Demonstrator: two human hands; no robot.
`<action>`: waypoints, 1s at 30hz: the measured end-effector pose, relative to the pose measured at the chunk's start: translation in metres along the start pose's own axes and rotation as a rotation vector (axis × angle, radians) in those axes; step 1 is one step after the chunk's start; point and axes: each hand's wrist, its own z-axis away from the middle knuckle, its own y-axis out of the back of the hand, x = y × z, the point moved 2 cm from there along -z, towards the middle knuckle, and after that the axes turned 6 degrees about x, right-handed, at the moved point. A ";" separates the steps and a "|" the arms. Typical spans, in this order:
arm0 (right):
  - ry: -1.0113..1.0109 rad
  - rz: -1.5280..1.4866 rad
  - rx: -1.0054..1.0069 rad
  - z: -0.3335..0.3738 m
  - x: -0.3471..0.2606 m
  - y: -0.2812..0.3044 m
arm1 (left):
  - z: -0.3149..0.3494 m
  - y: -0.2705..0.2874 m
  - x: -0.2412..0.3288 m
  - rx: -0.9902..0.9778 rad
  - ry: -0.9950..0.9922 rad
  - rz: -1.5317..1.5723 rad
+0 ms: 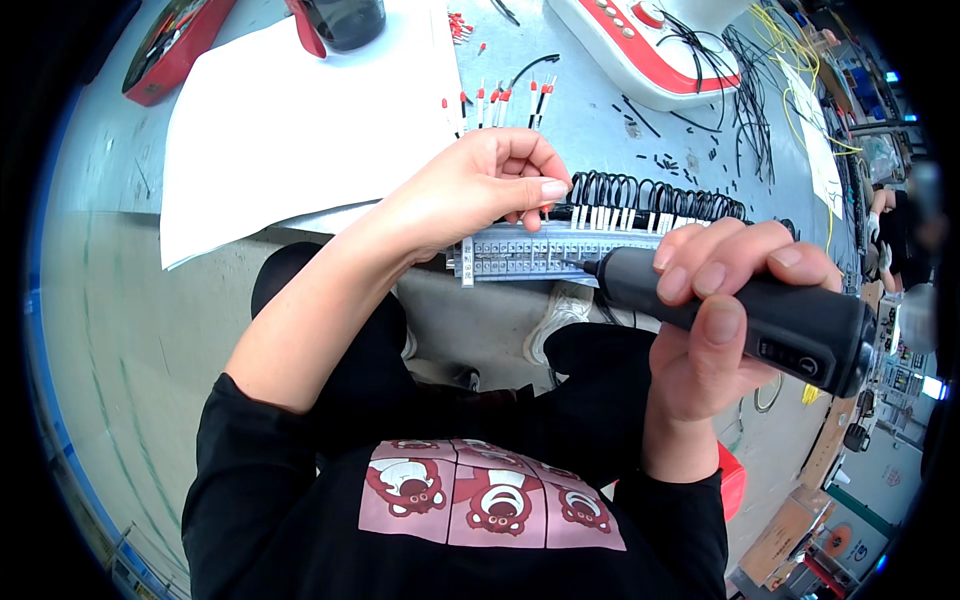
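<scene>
Gripping the black electric screwdriver (740,310) in our right hand (715,320), we pinch a wire (545,213) with our left hand (480,190) at the grey terminal strip (520,255) on the worktop's (600,120) near edge.

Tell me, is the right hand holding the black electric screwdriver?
Yes, the right hand is wrapped around the black electric screwdriver, whose tip points at the grey terminal block.

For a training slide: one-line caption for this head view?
Right hand drives an electric screwdriver into a terminal block while the left hand steadies a wire.

Black screwdriver (740,305), grey terminal strip (520,252), seemingly black wire loops (650,190)
</scene>
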 end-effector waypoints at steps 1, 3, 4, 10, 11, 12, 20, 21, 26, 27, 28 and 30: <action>-0.002 0.015 -0.006 0.000 0.001 -0.001 | 0.000 -0.001 0.000 -0.002 -0.006 0.003; 0.011 0.026 -0.019 0.001 0.002 -0.003 | 0.001 -0.001 0.000 -0.001 -0.008 0.007; 0.017 0.031 -0.027 0.001 0.003 -0.004 | 0.001 -0.001 -0.001 0.000 -0.010 0.008; 0.064 0.066 -0.034 0.000 0.003 -0.008 | 0.001 -0.001 -0.002 -0.010 -0.014 0.032; 0.063 0.064 -0.026 0.000 0.003 -0.009 | 0.001 0.000 -0.002 -0.014 -0.012 0.030; 0.067 0.063 -0.026 0.000 0.003 -0.009 | 0.000 0.000 -0.003 -0.018 -0.011 0.029; 0.083 0.096 -0.025 0.000 0.006 -0.012 | 0.000 0.000 -0.003 -0.019 0.003 0.059; 0.090 0.104 -0.033 0.000 0.006 -0.012 | 0.000 0.000 -0.003 -0.014 0.003 0.056; 0.118 0.125 -0.097 -0.002 0.007 -0.016 | 0.000 0.000 -0.003 -0.006 0.029 0.057; 0.107 0.112 -0.109 -0.002 0.007 -0.015 | 0.000 -0.001 -0.004 -0.002 0.032 0.052; 0.103 0.068 -0.135 -0.003 0.008 -0.014 | 0.000 -0.002 -0.005 0.002 0.034 0.046; 0.095 -0.020 -0.194 -0.009 0.009 -0.010 | 0.000 -0.003 -0.004 0.024 0.042 0.040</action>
